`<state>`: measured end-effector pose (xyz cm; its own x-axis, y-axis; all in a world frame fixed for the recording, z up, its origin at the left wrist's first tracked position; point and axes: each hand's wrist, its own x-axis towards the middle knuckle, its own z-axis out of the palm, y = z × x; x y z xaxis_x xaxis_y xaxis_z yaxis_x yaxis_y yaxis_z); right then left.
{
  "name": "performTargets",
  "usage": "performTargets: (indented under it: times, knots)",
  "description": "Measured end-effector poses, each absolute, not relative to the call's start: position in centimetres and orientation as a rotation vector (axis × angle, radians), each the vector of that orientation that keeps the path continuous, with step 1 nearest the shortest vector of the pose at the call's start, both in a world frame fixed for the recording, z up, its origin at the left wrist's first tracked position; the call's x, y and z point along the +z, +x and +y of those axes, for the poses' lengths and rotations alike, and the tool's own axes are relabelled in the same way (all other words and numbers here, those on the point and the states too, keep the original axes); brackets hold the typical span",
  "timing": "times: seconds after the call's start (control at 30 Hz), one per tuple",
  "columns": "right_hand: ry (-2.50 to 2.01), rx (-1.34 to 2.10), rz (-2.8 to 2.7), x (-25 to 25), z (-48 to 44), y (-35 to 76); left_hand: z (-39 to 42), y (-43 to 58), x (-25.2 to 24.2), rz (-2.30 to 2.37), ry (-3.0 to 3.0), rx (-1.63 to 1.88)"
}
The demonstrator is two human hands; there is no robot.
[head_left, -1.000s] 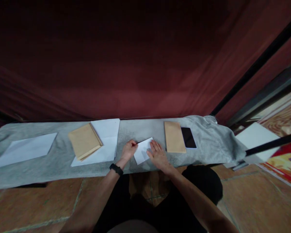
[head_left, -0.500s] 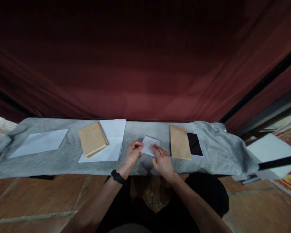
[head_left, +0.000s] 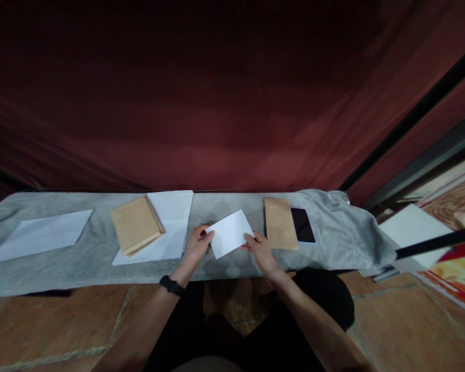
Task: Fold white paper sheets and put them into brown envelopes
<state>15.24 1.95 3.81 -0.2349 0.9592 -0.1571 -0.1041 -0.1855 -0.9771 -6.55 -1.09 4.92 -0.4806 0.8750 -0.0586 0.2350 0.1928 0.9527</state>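
A small white rectangle of paper (head_left: 230,233), seemingly folded, is held tilted above the grey cloth between my two hands. My left hand (head_left: 196,245) pinches its left corner with thumb and fingers. On the opposite side, my right hand (head_left: 259,250) grips the lower right edge, thumb on top and fingertips underneath. Just right of it lies a brown envelope (head_left: 281,223). To the left, a stack of brown envelopes (head_left: 135,223) rests partly over white sheets (head_left: 174,227).
A grey cloth (head_left: 89,263) covers the long narrow table. Beside the single envelope is a dark-screened phone (head_left: 303,225). Another white sheet (head_left: 42,232) lies at far left. A dark red curtain (head_left: 232,113) hangs behind, and a black bar (head_left: 437,241) crosses at the right.
The white paper has turned and now shows a larger, brighter face. My hands have spread apart, the right shifting from its top surface to its edge. The view has swung slightly right.
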Motion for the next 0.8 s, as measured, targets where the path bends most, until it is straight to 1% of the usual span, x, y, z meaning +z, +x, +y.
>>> performTargets:
  times: [0.07, 0.17, 0.23, 0.37, 0.5, 0.63, 0.7, 0.8]
  knots:
    - [-1.133, 1.563, -1.25, 3.5, 2.3, 15.6, -1.3, -6.8, 4.2, 1.699, 1.002, 1.243]
    - [-1.295, 1.331, -1.555, 2.8, 3.1, 16.3, -1.5, -7.0, 3.4, 1.666, 1.038, 1.2]
    - [-1.401, 1.16, -1.738, 2.3, 3.5, 16.6, -1.5, -7.0, 3.1, 1.747, 1.147, 1.157]
    - [-1.517, 0.973, -1.908, 1.5, 3.7, 16.8, -1.3, -6.4, 2.9, 1.985, 1.44, 1.0]
    - [-1.699, 0.634, -2.204, 1.3, 3.6, 16.7, -1.9, -4.3, 2.7, 2.164, 1.861, 0.915]
    - [-1.715, 0.605, -2.254, 1.3, 3.7, 16.5, -3.3, -1.2, 1.7, 2.072, 2.275, 0.636]
    - [-1.719, 0.609, -2.269, 1.3, 3.6, 16.5, -3.9, -0.1, 1.1, 2.017, 2.356, 0.504]
    - [-1.731, 0.61, -2.281, 1.4, 3.5, 16.6, -4.5, 0.5, 0.7, 2.046, 2.362, 0.449]
